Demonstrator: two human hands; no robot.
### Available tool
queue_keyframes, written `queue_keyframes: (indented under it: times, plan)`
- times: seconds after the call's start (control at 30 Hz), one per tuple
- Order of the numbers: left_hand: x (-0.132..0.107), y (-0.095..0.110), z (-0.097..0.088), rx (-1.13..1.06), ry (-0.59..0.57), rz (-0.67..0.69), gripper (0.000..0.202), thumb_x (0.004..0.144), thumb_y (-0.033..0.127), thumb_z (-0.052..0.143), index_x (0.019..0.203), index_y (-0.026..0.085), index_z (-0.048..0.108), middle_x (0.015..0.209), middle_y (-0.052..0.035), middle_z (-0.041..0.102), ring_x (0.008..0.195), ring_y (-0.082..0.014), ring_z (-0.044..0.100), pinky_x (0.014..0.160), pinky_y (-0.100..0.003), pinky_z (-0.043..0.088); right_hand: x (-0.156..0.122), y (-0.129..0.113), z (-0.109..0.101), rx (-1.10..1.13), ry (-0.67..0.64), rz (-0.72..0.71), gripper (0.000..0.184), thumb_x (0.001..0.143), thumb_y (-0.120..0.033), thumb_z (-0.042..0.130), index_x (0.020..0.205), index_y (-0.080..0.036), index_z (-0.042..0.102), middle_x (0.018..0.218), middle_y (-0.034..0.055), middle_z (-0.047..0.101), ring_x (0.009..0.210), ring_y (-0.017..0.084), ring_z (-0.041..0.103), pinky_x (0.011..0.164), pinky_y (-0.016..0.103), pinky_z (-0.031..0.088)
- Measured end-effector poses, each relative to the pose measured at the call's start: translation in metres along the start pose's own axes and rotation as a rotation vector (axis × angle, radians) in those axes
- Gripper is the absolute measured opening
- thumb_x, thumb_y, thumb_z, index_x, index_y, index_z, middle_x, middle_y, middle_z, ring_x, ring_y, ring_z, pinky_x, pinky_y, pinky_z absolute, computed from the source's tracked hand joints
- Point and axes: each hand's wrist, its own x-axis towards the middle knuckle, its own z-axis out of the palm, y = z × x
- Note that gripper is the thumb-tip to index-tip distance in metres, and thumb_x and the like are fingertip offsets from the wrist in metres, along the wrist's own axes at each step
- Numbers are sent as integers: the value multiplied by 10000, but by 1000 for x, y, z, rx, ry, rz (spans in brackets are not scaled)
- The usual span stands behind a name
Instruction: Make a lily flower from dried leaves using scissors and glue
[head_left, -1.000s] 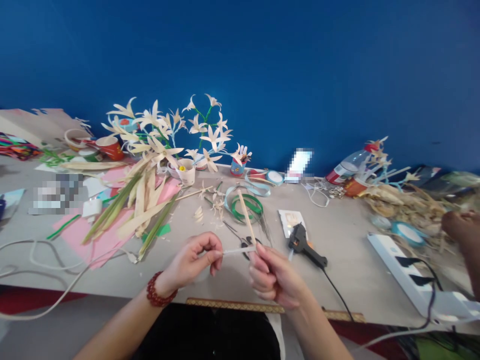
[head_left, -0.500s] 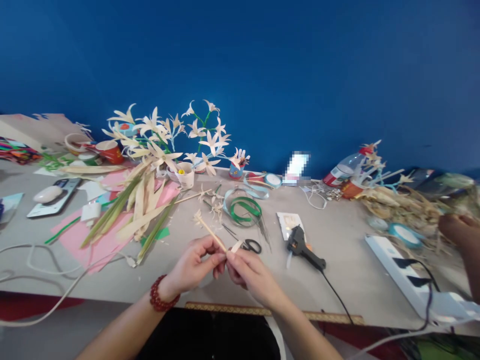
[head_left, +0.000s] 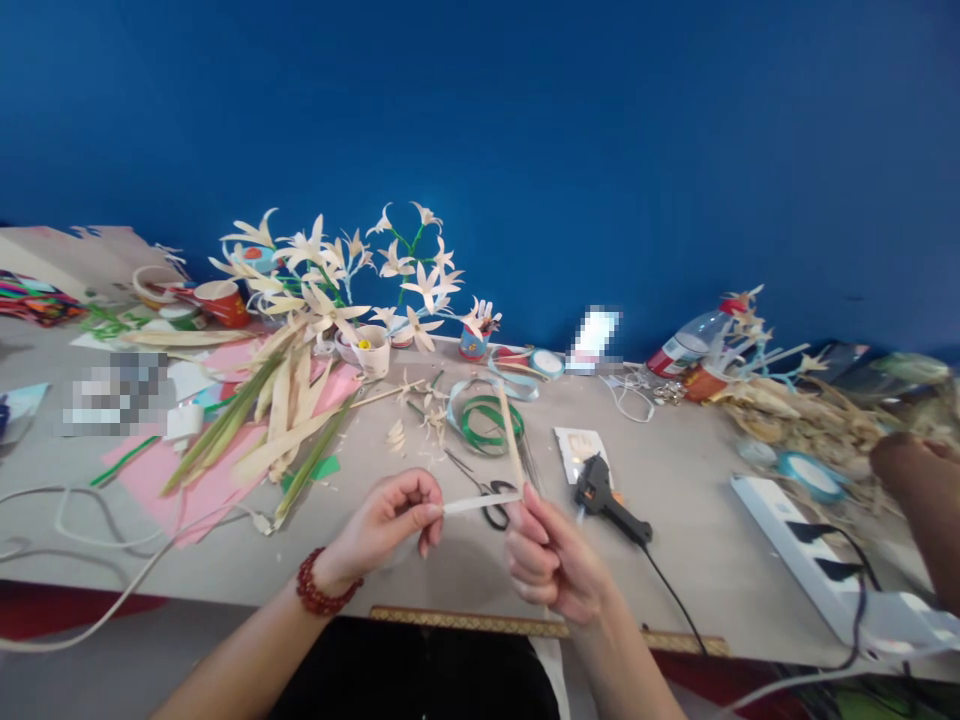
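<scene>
My left hand (head_left: 394,522), with a red bead bracelet at the wrist, pinches one end of a narrow whitish strip (head_left: 480,502). The strip runs taut across to my right hand (head_left: 556,557). Those fingers are closed round a thin pale stick (head_left: 509,425), which points up and away, and the strip meets it at my fingertips. Black-handled scissors (head_left: 495,516) lie on the table behind the strip. Past the stick is a green coil of ribbon (head_left: 466,432). A black glue gun (head_left: 606,497) rests to the right of my right hand.
White husk flowers (head_left: 322,303) stand in cups at the back left, dried husks (head_left: 289,410) in front. A power strip (head_left: 787,550) and a bottle (head_left: 690,338) are at right. Another person's hand (head_left: 904,470) reaches in at the far right. A patterned strip (head_left: 465,618) lines the front edge.
My hands have moved apart, drawing the whitish strip out between them. The stick has swung from leaning left to nearly upright and is now in my right hand.
</scene>
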Motion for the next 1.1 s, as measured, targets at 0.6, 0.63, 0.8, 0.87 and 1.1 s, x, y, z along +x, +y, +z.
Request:
queue_keyframes:
  times: [0.6, 0.63, 0.8, 0.87, 1.1]
  plan:
    - [12, 2, 0, -369, 260, -9, 118, 756, 223, 731, 803, 159, 644, 755, 3, 582, 687, -101, 532, 691, -226, 432, 2, 0, -54, -1955, 783, -356, 219, 915, -207, 475, 953, -174, 688, 926, 137, 691, 908, 281, 616, 809, 375, 451]
    - [13, 1, 3, -334, 287, -5, 122, 750, 226, 736, 799, 158, 649, 742, 11, 569, 677, -96, 519, 683, -220, 423, 6, -2, -49, -1866, 762, -427, 210, 918, -225, 486, 992, -176, 676, 962, 135, 689, 939, 282, 609, 834, 385, 451]
    - [17, 4, 16, -176, 332, 90, 113, 771, 246, 715, 813, 164, 650, 776, 11, 564, 712, -104, 494, 716, -223, 409, 28, -6, -6, -1311, 478, -656, 217, 898, -339, 574, 1058, -208, 641, 1064, 87, 677, 985, 233, 620, 865, 354, 482]
    - [19, 5, 21, -146, 333, 115, 108, 783, 253, 703, 821, 167, 650, 775, 11, 565, 731, -108, 494, 730, -225, 408, 38, -8, 7, -1291, 460, -756, 209, 860, -343, 630, 1022, -212, 659, 1100, 89, 664, 1069, 249, 582, 937, 382, 446]
    - [37, 4, 16, -288, 333, 67, 154, 740, 264, 749, 791, 160, 647, 720, 24, 571, 671, -92, 510, 679, -220, 416, 43, -29, -8, -1385, 602, -885, 310, 887, -266, 574, 1191, -212, 595, 1272, 124, 595, 1153, 258, 567, 961, 402, 457]
